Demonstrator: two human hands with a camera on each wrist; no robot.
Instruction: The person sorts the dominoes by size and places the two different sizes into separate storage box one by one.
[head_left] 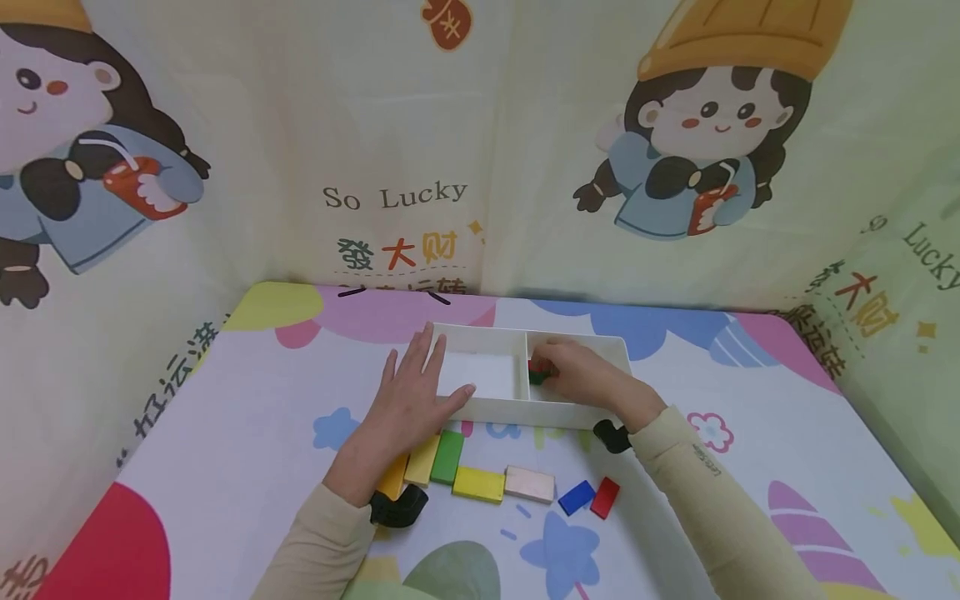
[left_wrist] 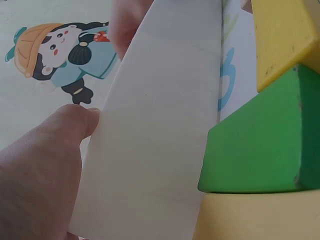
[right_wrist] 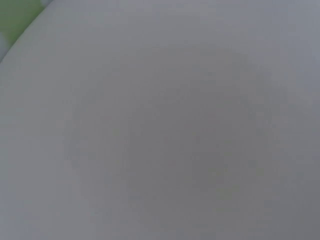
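- Head view: R hand [head_left: 581, 372] is down in the R compt. of the white box [head_left: 525, 412], by the divider [head_left: 526, 367]; fingers curled at red-and-green pieces [head_left: 537, 377], tips hidden, so can't tell if clamped.
- L hand [head_left: 411, 396] lies at box's L end, fingers spread apart.
- Step, my read: handling pieces in R compt. w/ L hand bracing. Next move prob. calls for R fingers clearing divider & near wall, box kept still.
- Near side of box, L to R: orange block [head_left: 393, 477], cream block [head_left: 423, 461], green block [head_left: 447, 457], yellow block [head_left: 478, 485], pink block [head_left: 529, 483], blue block [head_left: 577, 498], red block [head_left: 605, 497].
- In the way: black wrist mount [head_left: 399, 507] partly hides orange block.
- L wrist view: thumb [left_wrist: 75, 122] at box rim; green & cream blocks crowd near wall.
- R wrist view: blurred pale surface [right_wrist: 160, 120], no fingers visible.
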